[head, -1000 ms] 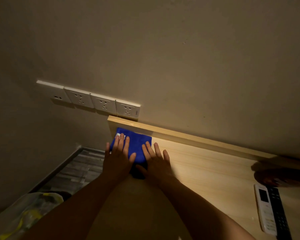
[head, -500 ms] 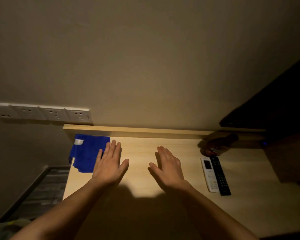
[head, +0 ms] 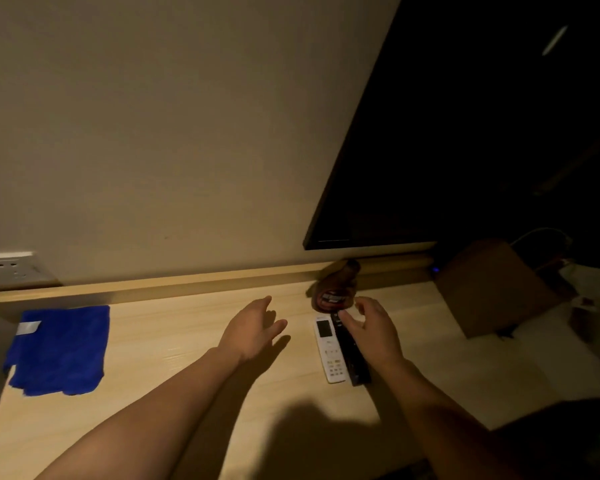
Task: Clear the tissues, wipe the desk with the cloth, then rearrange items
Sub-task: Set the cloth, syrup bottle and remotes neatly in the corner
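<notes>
Blue cloth (head: pixel 59 349) | folded flat, white tag | desk (head: pixel 174 344) left end

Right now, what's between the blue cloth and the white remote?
Only the left hand above bare desk separates the blue cloth from the white remote, head view.

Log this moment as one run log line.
phase: rearrange | cloth: left on desk | left hand: open | right hand: open, over remotes

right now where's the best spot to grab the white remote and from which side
Judging by its pose, pinch the white remote across its long edges near the lower keypad end, coming from above and its left. It lies flat on the desk with the black remote tight against its right edge, and the right hand hovers there.
</notes>
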`<state>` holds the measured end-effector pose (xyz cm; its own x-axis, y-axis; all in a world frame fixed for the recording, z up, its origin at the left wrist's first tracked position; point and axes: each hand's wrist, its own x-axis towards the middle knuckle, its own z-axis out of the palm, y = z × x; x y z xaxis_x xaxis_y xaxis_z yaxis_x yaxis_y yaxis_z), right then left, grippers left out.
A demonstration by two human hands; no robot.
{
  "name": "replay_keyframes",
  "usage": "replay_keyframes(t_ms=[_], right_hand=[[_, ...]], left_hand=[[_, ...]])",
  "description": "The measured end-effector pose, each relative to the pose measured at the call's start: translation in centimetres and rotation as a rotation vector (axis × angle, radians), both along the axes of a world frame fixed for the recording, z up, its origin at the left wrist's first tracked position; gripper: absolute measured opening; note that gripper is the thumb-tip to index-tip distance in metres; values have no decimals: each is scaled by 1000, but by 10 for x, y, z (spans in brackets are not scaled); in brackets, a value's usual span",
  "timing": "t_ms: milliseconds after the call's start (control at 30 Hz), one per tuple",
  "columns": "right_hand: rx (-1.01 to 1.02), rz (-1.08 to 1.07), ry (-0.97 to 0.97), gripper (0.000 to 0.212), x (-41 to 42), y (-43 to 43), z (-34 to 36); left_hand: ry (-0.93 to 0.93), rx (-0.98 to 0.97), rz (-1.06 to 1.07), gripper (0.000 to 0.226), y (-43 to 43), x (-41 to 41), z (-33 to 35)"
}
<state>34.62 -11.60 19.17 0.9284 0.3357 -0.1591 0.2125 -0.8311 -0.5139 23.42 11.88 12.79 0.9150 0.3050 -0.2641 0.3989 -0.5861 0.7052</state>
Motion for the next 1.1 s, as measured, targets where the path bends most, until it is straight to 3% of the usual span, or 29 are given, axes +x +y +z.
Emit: replay_keyframes(t_ms=[333,467,667,933,1100], right_hand=[[38,72,168,64,105,-17,1],[-11,185,205,70,122,-8,-9],[107,168,216,39,124,2,-27],[161,159,195,36,114,17,-24],[130,235,156,33,87,51,-9]], left_hand=[[22,-84,5,81,-44,116,-14],[23,-78,-22,61,-48,140,-25],[-8,-115,11,44,-47,144,-37],[-70,-156,60,38,-38,135,-32],[-124,-113,97,47,-6,97,-17]])
